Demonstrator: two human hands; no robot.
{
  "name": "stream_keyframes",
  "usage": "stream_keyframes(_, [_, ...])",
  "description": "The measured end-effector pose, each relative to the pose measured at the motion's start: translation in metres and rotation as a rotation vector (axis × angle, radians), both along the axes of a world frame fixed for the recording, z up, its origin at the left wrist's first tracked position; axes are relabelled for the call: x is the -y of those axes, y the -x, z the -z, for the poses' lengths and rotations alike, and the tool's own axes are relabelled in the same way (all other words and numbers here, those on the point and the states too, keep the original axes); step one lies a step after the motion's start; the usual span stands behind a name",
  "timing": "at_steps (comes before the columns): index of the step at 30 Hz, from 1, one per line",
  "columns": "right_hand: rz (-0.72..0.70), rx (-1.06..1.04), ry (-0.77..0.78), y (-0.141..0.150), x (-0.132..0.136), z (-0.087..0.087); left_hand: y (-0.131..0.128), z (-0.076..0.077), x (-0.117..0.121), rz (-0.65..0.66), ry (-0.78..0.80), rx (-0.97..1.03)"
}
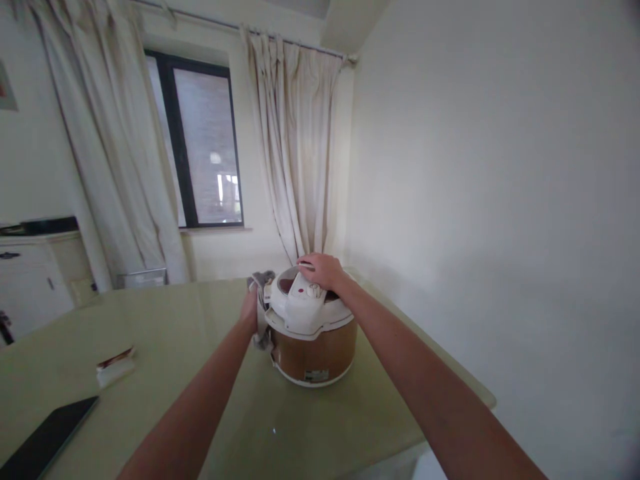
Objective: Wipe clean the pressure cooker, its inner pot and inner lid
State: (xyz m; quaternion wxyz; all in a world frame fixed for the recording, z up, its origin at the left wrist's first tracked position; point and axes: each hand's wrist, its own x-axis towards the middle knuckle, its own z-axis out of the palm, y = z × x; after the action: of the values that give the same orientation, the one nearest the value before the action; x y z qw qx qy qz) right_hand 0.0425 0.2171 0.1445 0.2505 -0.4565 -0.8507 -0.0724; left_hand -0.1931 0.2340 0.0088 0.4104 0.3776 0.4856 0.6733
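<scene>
A white and brown electric cooker [314, 350] with a white lid [300, 313] stands on the pale green table. In my left hand [250, 305] is a grey cloth [262, 320], pressed against the cooker's left side; the fingertips are partly hidden by it. Across the top of the lid lies my right hand [323, 270], its fingers curled over the far part, next to a round knob [314, 290]. What lies under the right palm is hidden.
The table [200, 320] reaches to a white wall [475, 200] on the right. At the left lie a dark tablet-like slab [50, 433] and a small white and brown item [115, 365]. Behind are curtains [300, 133], a window [207, 143] and a white cabinet [35, 280].
</scene>
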Motion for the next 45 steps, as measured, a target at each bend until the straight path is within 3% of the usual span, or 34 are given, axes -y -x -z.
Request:
stream_keyframes(3, [-0.002,-0.028,0.001,0.0,-0.001,0.001,0.014,-0.021,-0.013,0.103,0.037,-0.103])
stream_keyframes(6, [-0.011,-0.044,0.006,0.0,-0.003,0.001,0.022,-0.031,-0.014,0.154,0.031,-0.155])
stream_keyframes(17, [-0.175,-0.102,0.037,-0.011,-0.003,0.005,0.02,-0.041,0.028,0.108,-0.053,-0.424])
stream_keyframes(22, [-0.226,-0.088,0.069,-0.015,-0.003,-0.002,0.023,-0.038,0.054,0.109,-0.141,-0.45])
stream_keyframes(27, [-0.096,0.027,0.167,-0.003,-0.002,-0.012,0.018,-0.008,0.083,-0.068,-0.172,-0.404])
stream_keyframes(32, [0.007,-0.022,0.084,0.001,0.0,-0.006,-0.034,0.059,0.134,-0.201,-0.237,-0.466])
stream_keyframes(35, [0.018,-0.049,0.081,0.0,0.001,-0.003,-0.08,0.102,0.161,-0.506,-0.391,-0.701])
stream_keyframes(38, [0.018,-0.066,0.075,-0.001,0.001,-0.002,-0.118,0.131,0.172,-0.649,-0.581,-1.045])
stream_keyframes(40, [0.016,-0.072,0.075,-0.001,0.0,-0.002,-0.135,0.136,0.17,-0.584,-0.723,-1.287])
stream_keyframes(42, [0.011,-0.078,0.077,-0.002,0.0,0.0,-0.143,0.13,0.162,-0.374,-0.898,-1.531])
stream_keyframes(45, [-0.003,-0.104,0.071,-0.003,-0.002,0.003,-0.143,0.108,0.146,-0.009,-1.095,-1.756])
